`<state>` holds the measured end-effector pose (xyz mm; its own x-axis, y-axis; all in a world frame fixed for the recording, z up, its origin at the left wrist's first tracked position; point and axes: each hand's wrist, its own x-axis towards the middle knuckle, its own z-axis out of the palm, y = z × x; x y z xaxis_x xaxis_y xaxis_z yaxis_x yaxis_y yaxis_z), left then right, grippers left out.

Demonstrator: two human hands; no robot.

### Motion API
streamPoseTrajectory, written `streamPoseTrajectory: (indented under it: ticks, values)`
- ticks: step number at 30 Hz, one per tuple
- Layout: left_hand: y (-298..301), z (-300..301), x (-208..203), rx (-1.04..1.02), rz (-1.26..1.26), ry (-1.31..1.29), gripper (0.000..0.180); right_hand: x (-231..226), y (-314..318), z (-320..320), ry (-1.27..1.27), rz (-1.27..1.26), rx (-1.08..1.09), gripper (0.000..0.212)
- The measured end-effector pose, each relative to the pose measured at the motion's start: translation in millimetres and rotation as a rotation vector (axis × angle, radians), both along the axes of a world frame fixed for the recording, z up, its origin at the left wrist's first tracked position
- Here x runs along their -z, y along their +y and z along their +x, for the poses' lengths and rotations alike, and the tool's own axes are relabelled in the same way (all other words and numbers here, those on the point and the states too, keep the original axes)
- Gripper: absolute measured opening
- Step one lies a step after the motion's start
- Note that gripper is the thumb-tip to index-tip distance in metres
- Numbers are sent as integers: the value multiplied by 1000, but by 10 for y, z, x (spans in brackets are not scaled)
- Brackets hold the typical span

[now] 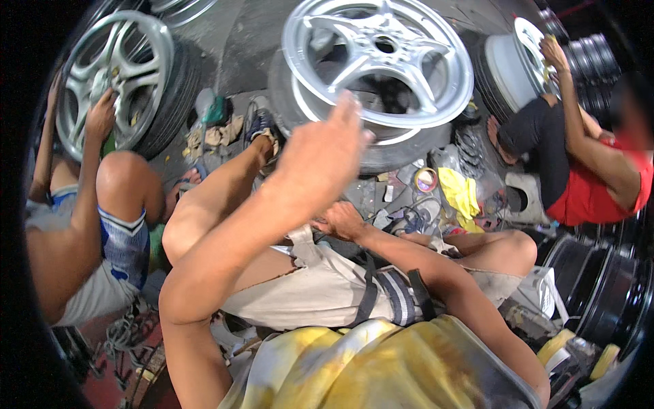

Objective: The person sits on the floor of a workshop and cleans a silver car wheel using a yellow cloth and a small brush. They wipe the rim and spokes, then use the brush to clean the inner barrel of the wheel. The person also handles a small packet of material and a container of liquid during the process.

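Observation:
A silver five-spoke alloy wheel (436,65) lies face up ahead of me, on top of a tire (395,155). My left hand (320,160) is raised at the wheel's near edge, smeared by motion. Its fingers overlap the rim, and I cannot tell whether they touch it or hold anything. Low over my lap, my right hand (343,220) is closed with curled fingers, beside the beige cloth of my shorts (327,279). Whatever it may hold is hidden.
On the left a person's hands work on another spoked wheel (139,61). A person in red (599,184) handles a wheel on the right. Yellow cloth (460,194), a tape roll (426,179) and scraps litter the floor. Black rims (599,286) stand at the right.

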<state>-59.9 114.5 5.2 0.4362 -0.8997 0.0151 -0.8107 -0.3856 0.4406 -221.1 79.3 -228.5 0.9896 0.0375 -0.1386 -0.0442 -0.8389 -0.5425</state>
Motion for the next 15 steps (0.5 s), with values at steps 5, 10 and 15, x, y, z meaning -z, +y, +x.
streamPoseTrajectory:
  ticks: [5, 10, 15]
  values:
    - [-342, 179, 225, -62, 135, -33, 52, 126, -75, -154, 31, 204, 76, 36]
    - [-446, 259, 419, -56, 155, -105, 53, -70, -166, -161, 82, 122, 91, 45]
    - [-482, 249, 296, -28, 238, -111, 50, -89, -225, -162, 73, 149, 94, 48]
